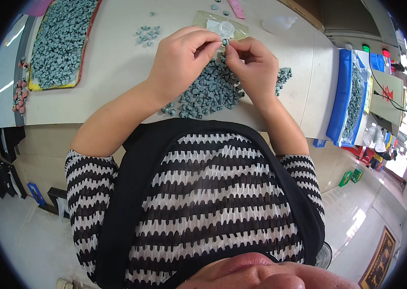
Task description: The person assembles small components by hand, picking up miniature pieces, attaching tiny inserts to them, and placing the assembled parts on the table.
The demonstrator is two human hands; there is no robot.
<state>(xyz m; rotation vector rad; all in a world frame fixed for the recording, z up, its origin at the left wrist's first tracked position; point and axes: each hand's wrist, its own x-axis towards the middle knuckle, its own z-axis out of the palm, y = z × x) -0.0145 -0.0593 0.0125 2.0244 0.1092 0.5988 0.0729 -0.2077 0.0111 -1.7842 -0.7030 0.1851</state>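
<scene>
Between the fingertips of both hands is a small grey-green piece (225, 42), raised above the white table. My left hand (182, 54) pinches it from the left with thumb and forefinger. From the other side my right hand (253, 65) closes thumb and forefinger on it too. Below the hands spreads a loose pile of like grey-green pieces (208, 91), partly hidden by the right hand and wrist. Just beyond the fingers stands a small clear round dish (225, 29) on a yellowish transparent sheet (204, 19).
A yellow-and-red-edged tray (86, 54) full of grey-green pieces lies at the left. A small group of pieces (148, 34) sits beyond my left hand. Pinkish pieces (21, 91) line the left edge. A blue bin (336, 103) with more pieces stands at the right.
</scene>
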